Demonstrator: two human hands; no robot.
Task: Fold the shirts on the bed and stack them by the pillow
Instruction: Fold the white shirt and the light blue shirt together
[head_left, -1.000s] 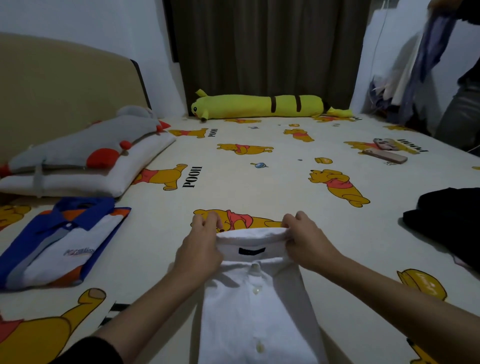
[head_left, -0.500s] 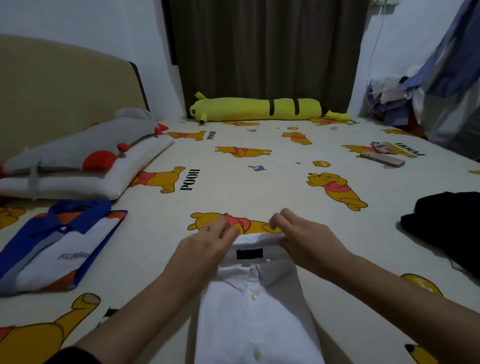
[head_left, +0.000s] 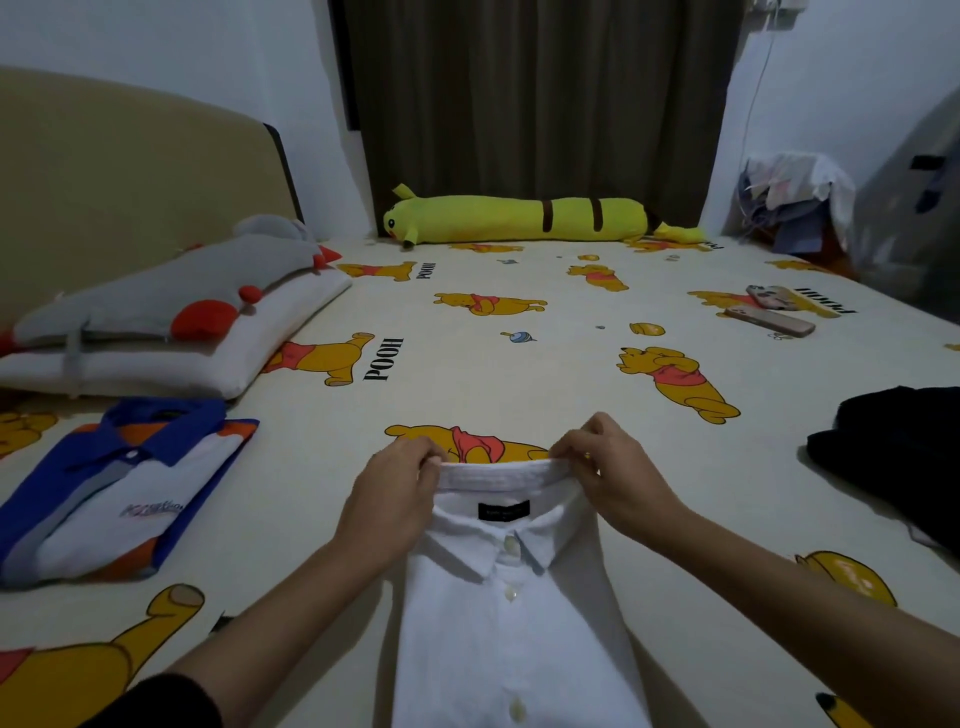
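Head view: 2 hands on 1 white shirt (head_left: 511, 623) lying buttoned-up on the bed (head_left: 519, 374). The left hand (head_left: 389, 504) and right hand (head_left: 618, 483) each pinch a collar end. 1 folded blue polo (head_left: 104, 493) sits just beside the pillow (head_left: 171, 338), 1 dark garment (head_left: 904, 452) at the right edge. Open sheet lies between.

A white button-up shirt (head_left: 511, 623) lies front up at bottom centre, sides folded in, collar toward the frame's middle. A folded blue, white and orange polo shirt (head_left: 104, 493) lies at left, just below the pillow (head_left: 218, 338).
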